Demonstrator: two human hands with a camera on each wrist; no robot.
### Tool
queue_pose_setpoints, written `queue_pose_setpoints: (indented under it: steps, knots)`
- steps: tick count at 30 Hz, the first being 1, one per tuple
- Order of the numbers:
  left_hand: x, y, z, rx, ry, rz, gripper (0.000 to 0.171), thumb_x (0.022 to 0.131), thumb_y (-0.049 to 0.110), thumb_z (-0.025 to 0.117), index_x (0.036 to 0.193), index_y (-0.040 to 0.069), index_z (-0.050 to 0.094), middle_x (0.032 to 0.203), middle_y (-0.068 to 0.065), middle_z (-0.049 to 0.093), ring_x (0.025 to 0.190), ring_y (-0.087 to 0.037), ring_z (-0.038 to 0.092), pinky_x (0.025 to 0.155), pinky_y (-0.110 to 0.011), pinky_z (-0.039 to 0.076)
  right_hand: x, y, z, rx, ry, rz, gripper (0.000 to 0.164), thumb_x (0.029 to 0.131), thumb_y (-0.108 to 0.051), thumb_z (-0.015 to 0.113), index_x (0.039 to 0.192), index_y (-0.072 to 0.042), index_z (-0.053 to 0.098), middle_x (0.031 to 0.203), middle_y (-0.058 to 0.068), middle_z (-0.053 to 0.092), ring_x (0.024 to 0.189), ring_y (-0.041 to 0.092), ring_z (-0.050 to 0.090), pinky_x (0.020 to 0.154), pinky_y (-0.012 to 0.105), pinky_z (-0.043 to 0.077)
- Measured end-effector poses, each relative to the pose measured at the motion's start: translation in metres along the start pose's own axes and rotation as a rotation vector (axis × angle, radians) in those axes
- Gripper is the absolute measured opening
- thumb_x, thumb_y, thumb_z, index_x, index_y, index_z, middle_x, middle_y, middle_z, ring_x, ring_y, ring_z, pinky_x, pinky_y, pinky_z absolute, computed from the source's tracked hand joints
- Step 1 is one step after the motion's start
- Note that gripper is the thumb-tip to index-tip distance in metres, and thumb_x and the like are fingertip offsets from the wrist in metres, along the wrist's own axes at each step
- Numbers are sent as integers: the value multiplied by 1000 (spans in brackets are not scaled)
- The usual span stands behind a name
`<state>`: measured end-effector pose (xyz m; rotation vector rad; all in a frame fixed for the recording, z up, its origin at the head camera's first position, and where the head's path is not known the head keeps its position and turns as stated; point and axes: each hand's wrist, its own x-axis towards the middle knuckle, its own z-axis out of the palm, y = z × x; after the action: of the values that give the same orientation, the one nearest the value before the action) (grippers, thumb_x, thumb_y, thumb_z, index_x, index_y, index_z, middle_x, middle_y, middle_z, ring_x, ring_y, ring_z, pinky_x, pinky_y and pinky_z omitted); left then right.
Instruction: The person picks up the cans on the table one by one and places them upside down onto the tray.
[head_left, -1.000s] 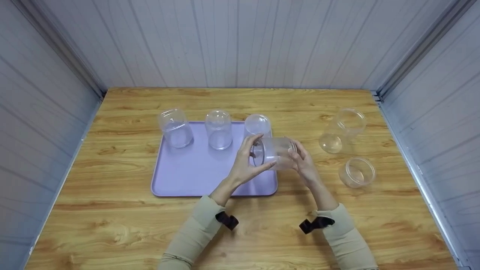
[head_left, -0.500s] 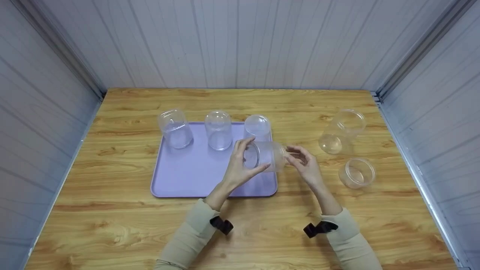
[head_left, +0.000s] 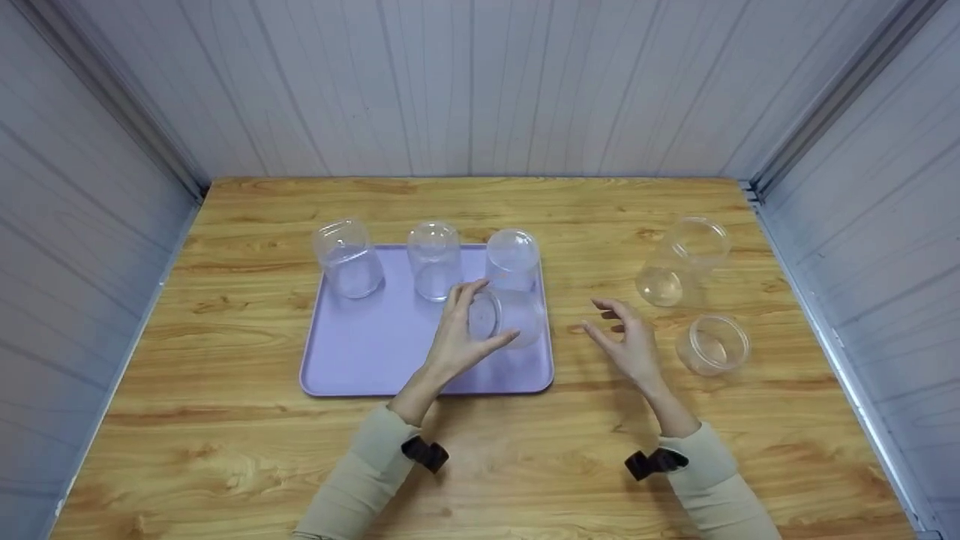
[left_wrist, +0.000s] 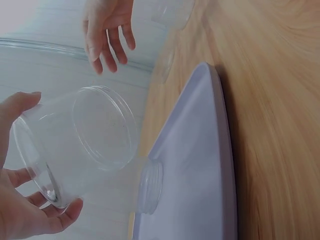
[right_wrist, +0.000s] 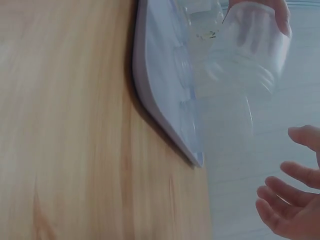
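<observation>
A clear plastic jar [head_left: 519, 321] is gripped near its base by my left hand [head_left: 459, 334], fingers and thumb around its side. It lies sideways in the air above the right part of the lilac tray [head_left: 375, 367], its mouth toward the right. In the left wrist view the jar [left_wrist: 75, 145] shows its ringed rim. My right hand [head_left: 631, 346] hangs apart from it over the wooden table, fingers loosely bent and holding nothing. Along the tray's back edge stand three upturned clear jars: a left jar [head_left: 349, 259], a middle jar [head_left: 435, 262] and a right jar [head_left: 513, 255].
To the right on the wooden table [head_left: 525, 465] stand a tall clear jar [head_left: 682, 259] and a shorter clear jar [head_left: 712, 345], both with mouths up. Pale panel walls [head_left: 480, 90] enclose the table at the back and sides.
My right hand has let go of the jar's rim and drawn away to the right. My left hand has carried the jar leftward and slightly nearer, over the tray.
</observation>
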<state>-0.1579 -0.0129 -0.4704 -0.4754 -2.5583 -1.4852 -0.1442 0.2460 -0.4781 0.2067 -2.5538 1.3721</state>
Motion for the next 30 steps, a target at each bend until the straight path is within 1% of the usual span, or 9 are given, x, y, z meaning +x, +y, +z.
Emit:
queue_pose_setpoints:
  steps: [4,10,14,19,23,30]
  knots:
    - [-2,-4,-6,43,12,14,81,64,42,75,129,7,40,117,-8,41,110,-24,42,94,-37,35,-2,4,-8,-90,0,-11,37,79,-16,67,111,0,57,109,16,56,95,32,52,76,47,44]
    - [-6,-9,-17,92,4,6,80,65,42,75,128,6,40,115,-8,41,108,-22,42,92,-37,36,-7,16,-25,-197,-34,-3,43,79,-18,67,114,4,54,111,21,54,98,37,50,77,48,44]
    - [-7,-11,-23,120,-6,-1,81,65,41,75,128,5,40,114,-8,41,107,-23,41,91,-38,37,-10,23,-36,-251,-52,6,45,79,-20,67,114,5,53,113,23,52,99,38,48,79,49,43]
    - [-10,-14,-31,146,-9,-15,80,64,39,76,128,6,41,114,-10,41,106,-24,41,91,-38,37,-12,29,-47,-284,-32,-14,45,78,-18,68,113,7,53,111,26,52,97,40,48,80,50,40]
    - [-13,-20,-36,155,-11,-35,80,64,39,77,128,7,41,114,-10,41,107,-27,40,90,-40,38,-13,33,-53,-325,-26,-14,46,78,-18,68,114,7,53,108,26,52,97,39,47,80,50,39]
    - [-18,-27,-46,187,-3,-53,80,63,40,77,127,8,41,114,-11,41,109,-29,39,90,-42,37,-14,41,-66,-411,-64,32,48,80,-18,66,117,7,49,108,27,49,101,43,43,83,54,37]
